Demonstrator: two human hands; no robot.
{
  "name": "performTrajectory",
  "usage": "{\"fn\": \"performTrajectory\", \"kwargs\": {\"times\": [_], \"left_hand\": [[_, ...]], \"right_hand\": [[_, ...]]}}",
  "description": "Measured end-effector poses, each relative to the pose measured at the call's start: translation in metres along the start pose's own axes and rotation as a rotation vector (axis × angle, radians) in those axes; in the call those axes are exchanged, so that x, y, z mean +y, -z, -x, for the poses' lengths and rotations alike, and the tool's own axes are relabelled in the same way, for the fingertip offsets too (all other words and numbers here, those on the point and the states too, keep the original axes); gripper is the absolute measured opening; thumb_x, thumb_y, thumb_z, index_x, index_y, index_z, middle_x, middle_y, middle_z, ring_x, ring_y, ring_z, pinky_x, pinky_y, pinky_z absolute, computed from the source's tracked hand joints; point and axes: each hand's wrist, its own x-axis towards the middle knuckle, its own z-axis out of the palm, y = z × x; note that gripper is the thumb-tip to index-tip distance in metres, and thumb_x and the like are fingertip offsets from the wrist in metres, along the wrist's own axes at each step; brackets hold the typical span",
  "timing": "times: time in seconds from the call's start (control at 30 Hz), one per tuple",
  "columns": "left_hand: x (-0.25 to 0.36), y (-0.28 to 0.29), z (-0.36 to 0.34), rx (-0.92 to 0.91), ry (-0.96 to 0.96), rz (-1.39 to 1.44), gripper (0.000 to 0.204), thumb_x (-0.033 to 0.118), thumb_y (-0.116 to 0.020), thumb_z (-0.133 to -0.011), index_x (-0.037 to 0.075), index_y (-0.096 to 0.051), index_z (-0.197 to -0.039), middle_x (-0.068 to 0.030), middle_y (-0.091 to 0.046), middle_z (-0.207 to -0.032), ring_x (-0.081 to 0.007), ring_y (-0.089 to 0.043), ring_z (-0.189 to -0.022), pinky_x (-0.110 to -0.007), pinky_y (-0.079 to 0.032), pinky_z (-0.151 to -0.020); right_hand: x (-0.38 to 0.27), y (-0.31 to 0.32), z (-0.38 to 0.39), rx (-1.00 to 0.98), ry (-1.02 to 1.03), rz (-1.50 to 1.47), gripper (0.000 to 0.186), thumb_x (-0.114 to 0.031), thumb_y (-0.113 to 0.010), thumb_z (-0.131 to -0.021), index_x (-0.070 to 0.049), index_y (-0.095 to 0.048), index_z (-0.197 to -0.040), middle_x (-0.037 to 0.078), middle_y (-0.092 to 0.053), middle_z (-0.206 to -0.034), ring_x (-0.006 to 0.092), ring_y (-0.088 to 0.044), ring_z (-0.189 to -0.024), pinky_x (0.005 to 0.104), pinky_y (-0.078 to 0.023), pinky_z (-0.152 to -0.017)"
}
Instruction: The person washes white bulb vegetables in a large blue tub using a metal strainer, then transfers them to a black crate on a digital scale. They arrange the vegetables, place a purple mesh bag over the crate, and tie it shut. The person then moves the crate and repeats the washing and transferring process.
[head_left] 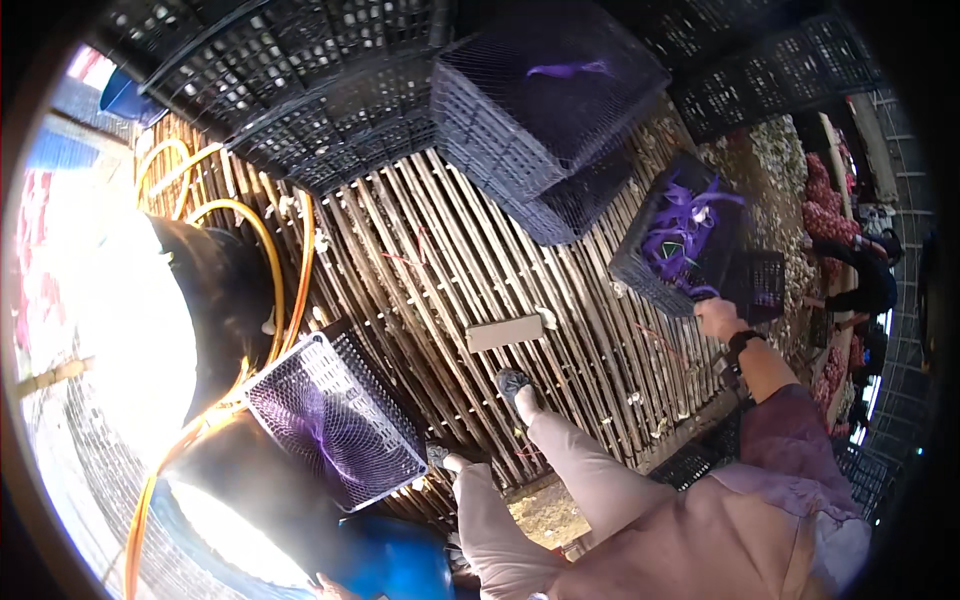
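Note:
My right hand, a dark band on its wrist, is closed at the near edge of a black plastic crate. What its fingers hold is hidden. Loose purple strips lie in that crate, with a small dark green piece among them. Only a bit of my left hand shows at the bottom edge, beside a blue drum; its fingers cannot be made out. Left of my legs sits a pale-rimmed crate with purple netting in it.
Stacked black crates with purple mesh over them stand ahead on a slatted bamboo floor. A flat board lies before my feet. Orange hoses run past dark drums at left. A person bends near pink sacks at right.

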Motion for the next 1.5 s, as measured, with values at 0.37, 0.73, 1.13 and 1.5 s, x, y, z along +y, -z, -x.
{"fn": "performTrajectory", "kwargs": {"times": [0.37, 0.73, 1.13, 1.5], "left_hand": [[-0.035, -0.020, -0.054, 0.266, 0.049, 0.626, 0.051, 0.016, -0.060, -0.086, -0.002, -0.043, -0.131, -0.0223, -0.042, -0.134, -0.0348, -0.037, -0.125, -0.042, -0.027, -0.107], [-0.080, -0.089, -0.132, -0.002, 0.180, 0.540, 0.024, 0.031, -0.054, -0.086, 0.011, -0.066, -0.091, -0.0095, -0.065, -0.082, -0.0254, -0.064, -0.071, -0.037, -0.050, -0.066], [-0.064, -0.046, -0.125, 0.174, 0.196, 0.529, 0.022, 0.032, -0.057, -0.080, 0.013, -0.057, -0.068, -0.0062, -0.063, -0.063, -0.0268, -0.062, -0.066, -0.043, -0.042, -0.056], [-0.068, -0.042, -0.122, 0.372, 0.174, 0.519, 0.020, 0.027, -0.061, -0.077, 0.015, -0.053, -0.063, -0.0028, -0.057, -0.057, -0.0234, -0.057, -0.057, -0.039, -0.036, -0.051]], "right_hand": [[-0.505, 0.195, 0.123, 0.337, 1.362, -0.229, 0.016, -0.004, -0.052, -0.078, -0.002, -0.061, -0.091, 0.018, -0.063, -0.077, 0.0355, -0.063, -0.073, 0.0423, -0.051, -0.066], [-0.928, 0.037, 0.381, 0.149, 1.775, 0.352, 0.024, -0.013, -0.055, -0.075, -0.001, -0.063, -0.095, 0.018, -0.065, -0.084, 0.0315, -0.064, -0.077, 0.0391, -0.050, -0.069], [-1.048, -0.006, 0.469, -0.987, 0.813, -0.496, 0.013, -0.012, -0.054, -0.086, -0.004, -0.051, -0.076, 0.004, -0.054, -0.060, 0.0116, -0.052, -0.048, 0.0261, -0.045, -0.041], [-0.921, 0.128, 0.480, -0.899, 0.959, -0.177, 0.038, 0.002, -0.057, -0.073, 0.002, -0.047, -0.109, 0.004, -0.048, -0.061, 0.0099, -0.048, -0.040, 0.0210, -0.037, -0.036]]}}
